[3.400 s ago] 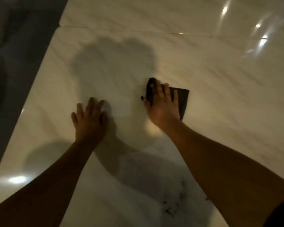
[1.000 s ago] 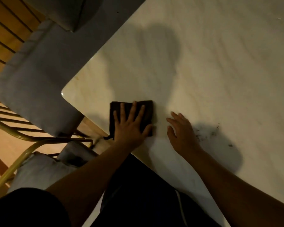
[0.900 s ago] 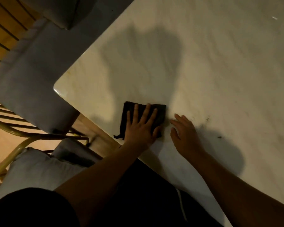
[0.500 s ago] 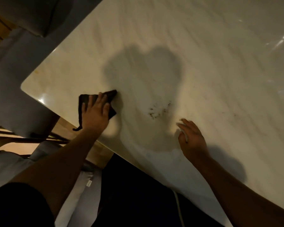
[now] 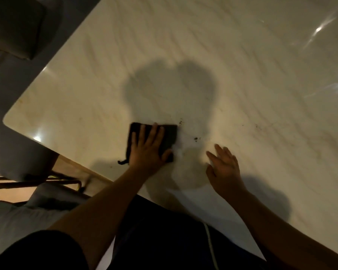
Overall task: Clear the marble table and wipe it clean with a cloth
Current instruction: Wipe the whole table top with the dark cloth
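The left hand [image 5: 147,152] presses flat, fingers spread and straight, on a dark cloth [image 5: 170,136] near the front edge of the tabletop [image 5: 242,75]. The right hand [image 5: 224,168], at 3 o'clock from the cloth, lies flat, fingers straight, holding nothing. Dark crumbs [image 5: 196,138] lie between the two, with more at the cloth's 1 o'clock.
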